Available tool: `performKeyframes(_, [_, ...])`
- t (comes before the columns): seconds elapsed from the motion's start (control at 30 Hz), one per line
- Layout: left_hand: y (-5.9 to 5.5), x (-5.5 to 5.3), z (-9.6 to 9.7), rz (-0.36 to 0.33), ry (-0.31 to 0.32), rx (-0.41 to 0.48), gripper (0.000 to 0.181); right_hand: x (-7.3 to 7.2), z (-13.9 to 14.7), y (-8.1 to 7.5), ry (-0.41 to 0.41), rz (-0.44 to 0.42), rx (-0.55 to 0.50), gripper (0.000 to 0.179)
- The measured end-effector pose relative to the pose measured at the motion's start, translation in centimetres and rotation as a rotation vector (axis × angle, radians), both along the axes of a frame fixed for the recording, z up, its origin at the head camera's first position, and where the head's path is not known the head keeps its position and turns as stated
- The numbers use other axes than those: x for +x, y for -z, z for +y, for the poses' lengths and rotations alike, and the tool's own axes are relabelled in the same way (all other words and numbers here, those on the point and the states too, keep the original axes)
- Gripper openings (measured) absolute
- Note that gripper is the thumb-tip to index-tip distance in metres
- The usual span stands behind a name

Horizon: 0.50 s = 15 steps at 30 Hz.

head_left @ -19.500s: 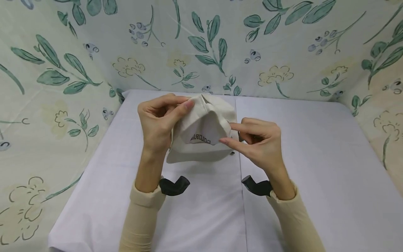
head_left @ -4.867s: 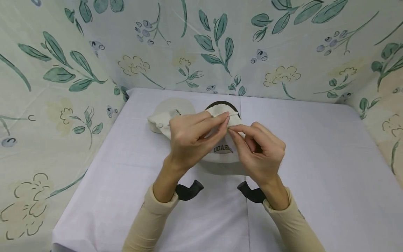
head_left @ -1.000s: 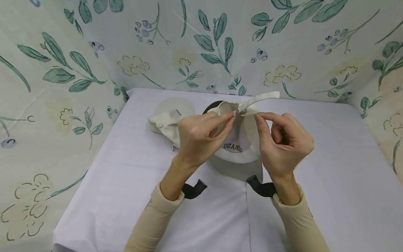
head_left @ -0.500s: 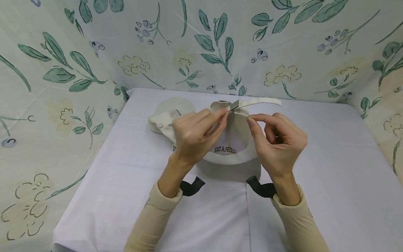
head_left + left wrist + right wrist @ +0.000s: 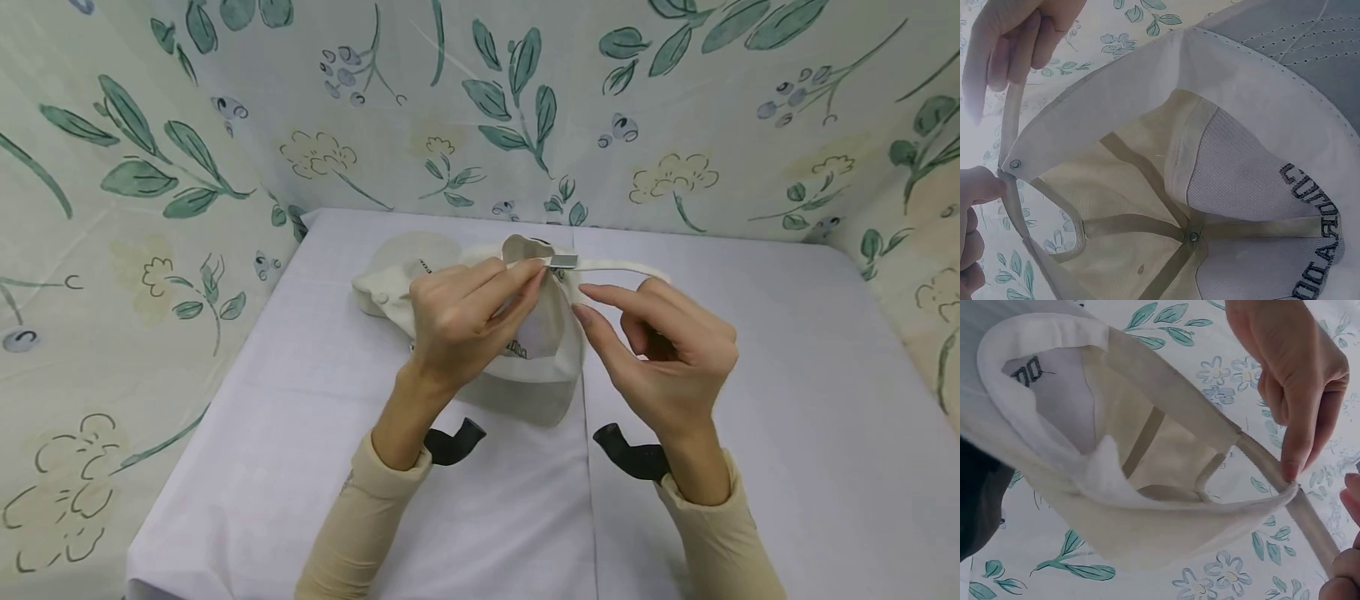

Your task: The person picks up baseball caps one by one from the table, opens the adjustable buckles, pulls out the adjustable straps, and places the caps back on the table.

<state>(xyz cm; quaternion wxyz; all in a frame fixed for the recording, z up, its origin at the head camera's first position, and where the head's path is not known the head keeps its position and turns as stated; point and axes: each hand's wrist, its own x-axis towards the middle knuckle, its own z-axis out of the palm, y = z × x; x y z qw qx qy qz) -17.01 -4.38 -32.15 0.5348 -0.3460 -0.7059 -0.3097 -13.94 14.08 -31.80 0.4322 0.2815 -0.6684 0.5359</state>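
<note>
A cream baseball cap [image 5: 551, 371] is turned with its inside towards me, and reversed dark lettering shows on the lining. My left hand [image 5: 468, 321] pinches the back strap beside a flat metal buckle [image 5: 564, 262]. From that buckle the strap's loose end [image 5: 611, 265] runs right, towards the knuckles of my right hand [image 5: 663, 354]. Thumb and index finger of that hand are apart beside the cap's edge. In the right wrist view the strap [image 5: 1313, 528] reaches its other fingers [image 5: 1342, 575]; whether they hold it I cannot tell.
A second pale cap [image 5: 382, 287] lies on the white-covered table [image 5: 255, 417], partly behind my left hand. Black wrist cameras [image 5: 453, 442] point inward from both wrists. A leaf-patterned cloth [image 5: 420, 125] rises behind the table.
My right hand has let go of the cap's edge, its thumb and finger now parted. The loose strap end has dropped, the buckle has turned level, and the cap has swung left.
</note>
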Motion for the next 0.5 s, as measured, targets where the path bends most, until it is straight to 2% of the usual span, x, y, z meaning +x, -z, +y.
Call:
performKeyframes(0.13, [0.0, 0.0, -0.1, -0.007, -0.006, -0.005, 0.005, 0.8, -0.2, -0.5, 0.002, 0.028, -0.064, 0.023])
performKeyframes(0.23, [-0.1, 0.0, -0.1, -0.011, -0.006, -0.007, 0.005, 1.0, -0.2, -0.7, 0.025, 0.031, -0.075, 0.019])
performKeyframes(0.37, [-0.2, 0.0, -0.2, -0.012, -0.010, -0.011, 0.005, 0.4, -0.1, -0.5, 0.048, 0.014, -0.030, 0.020])
performKeyframes(0.5, [-0.2, 0.2, -0.1, -0.013, -0.011, -0.014, 0.005, -0.4, -0.3, 0.2, 0.066, 0.034, 0.005, 0.022])
